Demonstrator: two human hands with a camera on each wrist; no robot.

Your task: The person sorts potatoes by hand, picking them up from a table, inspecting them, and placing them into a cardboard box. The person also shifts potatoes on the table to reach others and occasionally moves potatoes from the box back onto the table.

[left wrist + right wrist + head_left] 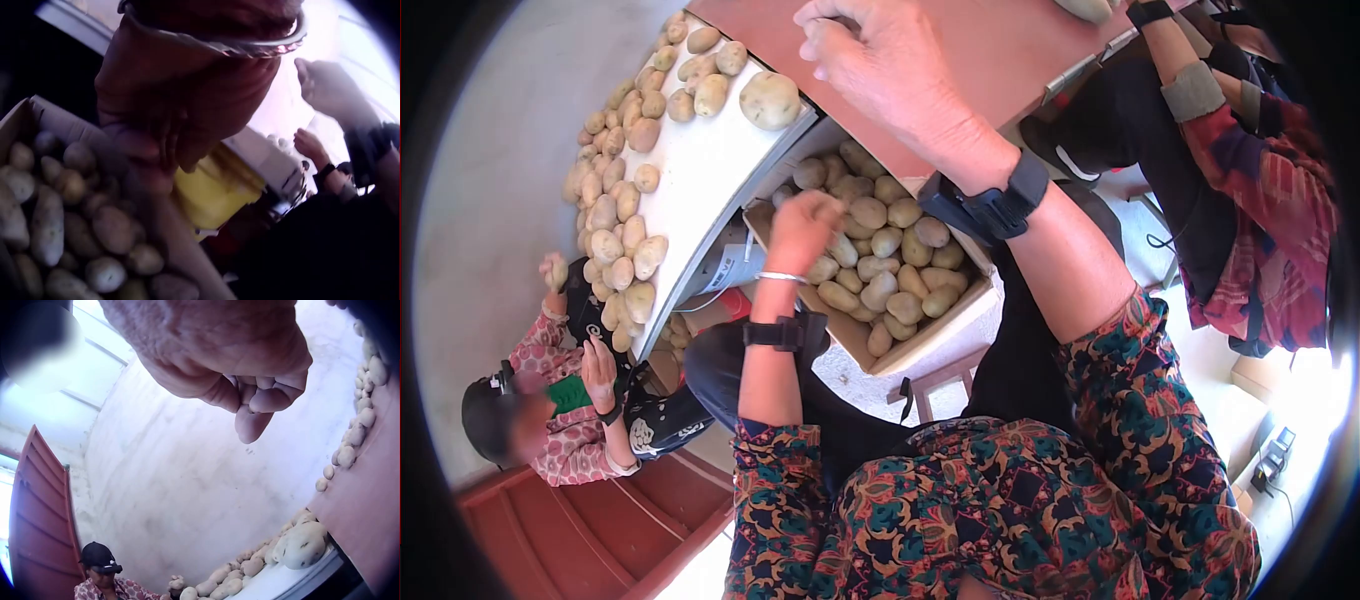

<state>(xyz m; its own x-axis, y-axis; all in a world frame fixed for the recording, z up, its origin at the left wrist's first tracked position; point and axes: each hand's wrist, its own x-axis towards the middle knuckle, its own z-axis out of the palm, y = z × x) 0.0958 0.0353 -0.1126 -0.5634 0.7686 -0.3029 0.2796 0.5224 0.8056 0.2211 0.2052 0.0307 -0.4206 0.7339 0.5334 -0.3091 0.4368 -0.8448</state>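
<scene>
Left hand [805, 232] blurs above one box [848, 342], grip unclear; right hand [888, 62] loosely curls, fingers together; overlapping potatoes [878, 290] defy counting.

Left fingers [830, 212] blurred; potato [1088, 8] cut by head view's top edge; label print [724, 270] seemingly too small.

A white tabletop [685, 150] meets a reddish table [990, 50] near a pale, smudged wall [175, 487].

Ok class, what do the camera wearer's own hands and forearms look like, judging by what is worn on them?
Both hands are gloveless. The left hand has a thin silvery bracelet and a black wristband; the right hand has a bulkier-looking black band. The sleeves, dark with teal, orange and red swirls, end near the elbows.
</scene>
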